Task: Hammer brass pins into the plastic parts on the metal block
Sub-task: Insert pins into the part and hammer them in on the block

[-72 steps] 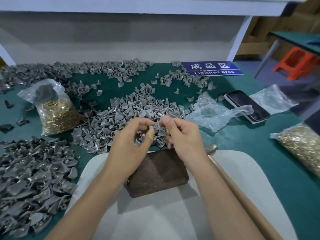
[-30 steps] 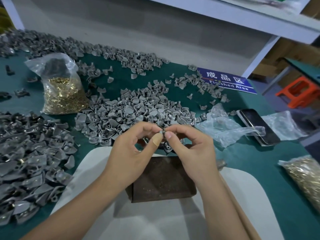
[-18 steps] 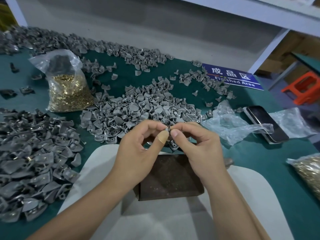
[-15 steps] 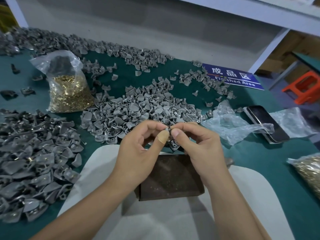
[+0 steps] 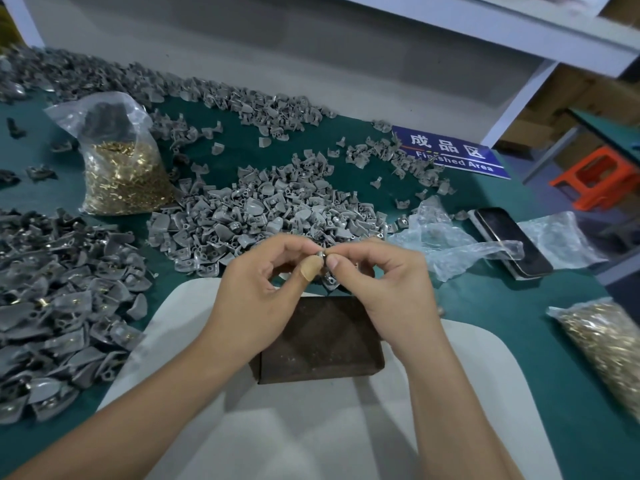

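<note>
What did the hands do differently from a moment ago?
Little changed. Earlier a bigger grey piece showed between the fingertips; now both hands, left hand and right hand, pinch something tiny together above the metal block, which stayed put.

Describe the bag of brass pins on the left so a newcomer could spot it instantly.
Start at the green table and look to its far left, behind the white board. The clear bag of brass pins stands beside the central pile of grey plastic parts. Unlike the right-edge bag, it stands upright, top gathered.
</note>
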`<state>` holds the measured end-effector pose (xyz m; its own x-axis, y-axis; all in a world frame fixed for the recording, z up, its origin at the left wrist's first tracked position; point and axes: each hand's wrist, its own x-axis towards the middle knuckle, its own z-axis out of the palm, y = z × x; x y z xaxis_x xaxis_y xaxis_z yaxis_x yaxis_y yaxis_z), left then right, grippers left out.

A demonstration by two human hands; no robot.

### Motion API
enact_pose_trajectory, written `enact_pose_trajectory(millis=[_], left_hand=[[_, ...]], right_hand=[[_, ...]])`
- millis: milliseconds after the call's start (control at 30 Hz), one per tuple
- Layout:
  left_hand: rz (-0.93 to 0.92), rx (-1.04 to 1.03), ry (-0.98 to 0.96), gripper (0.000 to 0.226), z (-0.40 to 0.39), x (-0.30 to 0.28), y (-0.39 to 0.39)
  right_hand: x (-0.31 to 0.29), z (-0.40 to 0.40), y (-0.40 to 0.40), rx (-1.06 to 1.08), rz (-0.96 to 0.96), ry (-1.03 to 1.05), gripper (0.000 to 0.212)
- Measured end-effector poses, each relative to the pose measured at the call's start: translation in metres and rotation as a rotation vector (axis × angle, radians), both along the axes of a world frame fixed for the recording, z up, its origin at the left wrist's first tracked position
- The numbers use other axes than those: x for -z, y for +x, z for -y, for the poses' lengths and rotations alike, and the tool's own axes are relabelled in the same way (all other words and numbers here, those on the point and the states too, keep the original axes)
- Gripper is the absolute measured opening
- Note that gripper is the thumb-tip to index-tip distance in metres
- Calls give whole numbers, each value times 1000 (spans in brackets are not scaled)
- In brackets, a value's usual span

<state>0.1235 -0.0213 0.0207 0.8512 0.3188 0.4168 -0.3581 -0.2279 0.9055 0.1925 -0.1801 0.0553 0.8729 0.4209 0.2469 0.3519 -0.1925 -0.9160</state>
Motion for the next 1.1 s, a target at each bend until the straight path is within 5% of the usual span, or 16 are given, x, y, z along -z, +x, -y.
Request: enact_pose_trajectory(millis=[333,633,1100], left_hand=[[22,-117,-71,7,21,-13,-38],[-56,-13,-101,12,26,-1,-56],[-59,-165,414,9,14,3,-53]], right_hand=[[-1,-2,-43,37,-139,229,22],[-2,13,-64,76,-11,48,15],[-1,22,-65,91,225,-401,9]])
